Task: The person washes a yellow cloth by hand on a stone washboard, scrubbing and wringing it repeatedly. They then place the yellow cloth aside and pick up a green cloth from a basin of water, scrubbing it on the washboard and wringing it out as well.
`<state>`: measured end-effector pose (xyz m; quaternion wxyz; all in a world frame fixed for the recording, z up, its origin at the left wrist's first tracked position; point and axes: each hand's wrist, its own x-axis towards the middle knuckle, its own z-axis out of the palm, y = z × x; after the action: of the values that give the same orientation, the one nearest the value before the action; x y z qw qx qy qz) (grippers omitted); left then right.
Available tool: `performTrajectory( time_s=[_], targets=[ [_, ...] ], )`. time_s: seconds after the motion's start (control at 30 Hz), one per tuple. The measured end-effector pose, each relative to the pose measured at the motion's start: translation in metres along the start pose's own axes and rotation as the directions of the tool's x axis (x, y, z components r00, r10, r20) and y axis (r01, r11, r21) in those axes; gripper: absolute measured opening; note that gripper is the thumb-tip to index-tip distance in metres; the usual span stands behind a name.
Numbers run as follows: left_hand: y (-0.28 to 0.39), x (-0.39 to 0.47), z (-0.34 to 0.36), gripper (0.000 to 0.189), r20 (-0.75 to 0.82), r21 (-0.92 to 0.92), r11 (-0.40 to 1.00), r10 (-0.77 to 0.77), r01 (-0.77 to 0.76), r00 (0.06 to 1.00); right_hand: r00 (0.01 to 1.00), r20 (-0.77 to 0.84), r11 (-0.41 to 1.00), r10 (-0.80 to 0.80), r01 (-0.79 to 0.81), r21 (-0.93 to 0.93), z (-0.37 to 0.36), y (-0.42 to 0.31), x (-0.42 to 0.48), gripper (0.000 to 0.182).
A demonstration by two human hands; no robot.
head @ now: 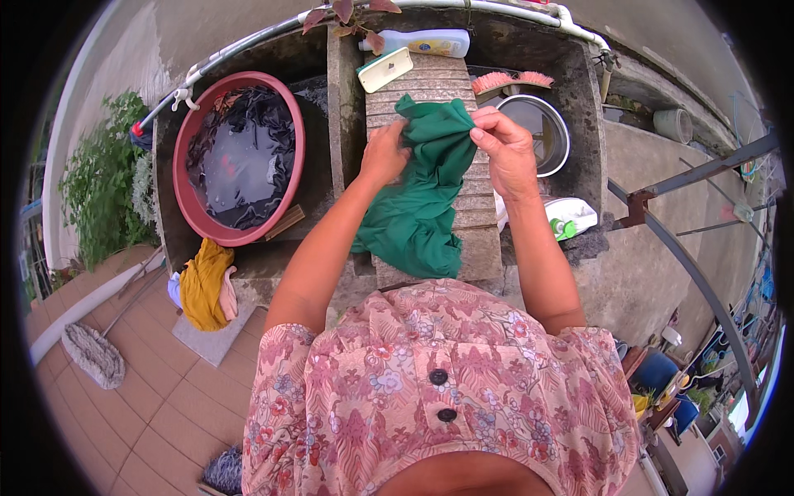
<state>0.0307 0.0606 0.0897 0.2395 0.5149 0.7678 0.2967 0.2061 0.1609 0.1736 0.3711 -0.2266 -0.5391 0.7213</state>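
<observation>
A wet-looking green cloth (412, 214) lies bunched down the ridged concrete washboard (481, 214), its upper end lifted and gathered. My right hand (510, 152) pinches a corner of it between thumb and fingers. At the cloth's left edge, my left hand (386, 152) grips the fabric with curled fingers; some fingertips are hidden by folds. Above the hands, a pale smartphone (386, 70) with a green edge rests on the slab. Beyond it a clear plastic bottle (428, 43) with a yellowish label lies on its side.
Left, a red basin (178, 155) holds dark clothes in cloudy water. Right are a metal pot (563, 139) containing water, pink-bristled brushes (493, 82) and a white bottle (577, 214) with green cap. Yellow cloth (211, 288) hangs over the sink edge. A pipe (273, 36) runs behind.
</observation>
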Motion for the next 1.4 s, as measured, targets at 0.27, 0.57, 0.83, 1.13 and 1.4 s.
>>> performTrajectory(
  time_s=[0.27,0.57,0.83,1.13,1.4],
  targets=[
    [0.030,-0.008,-0.054,0.005,-0.200,-0.741,0.670,-0.153,-0.047,0.968,0.962,-0.127,0.774,0.241,-0.112,0.623,-0.044,-0.006,-0.028,0.010],
    [0.028,-0.132,-0.109,0.017,0.347,0.057,0.946,0.282,-0.321,0.894,0.936,-0.075,0.863,0.345,-0.284,0.419,-0.064,0.025,-0.115,0.022],
    [0.009,-0.091,-0.077,0.008,-0.024,-0.270,0.960,-0.086,0.077,0.996,0.857,-0.147,0.827,0.493,-0.514,-0.225,-0.045,0.015,-0.131,0.029],
    [0.035,0.005,0.004,0.040,0.097,0.259,0.950,-0.205,0.175,0.974,0.984,-0.162,0.761,0.073,-0.160,-0.628,-0.024,-0.025,-0.135,0.012],
    [0.007,0.030,0.025,0.032,0.223,0.227,0.954,-0.248,0.197,0.943,0.916,-0.358,0.961,-0.178,0.084,-0.264,-0.005,-0.089,-0.146,0.017]
  ],
)
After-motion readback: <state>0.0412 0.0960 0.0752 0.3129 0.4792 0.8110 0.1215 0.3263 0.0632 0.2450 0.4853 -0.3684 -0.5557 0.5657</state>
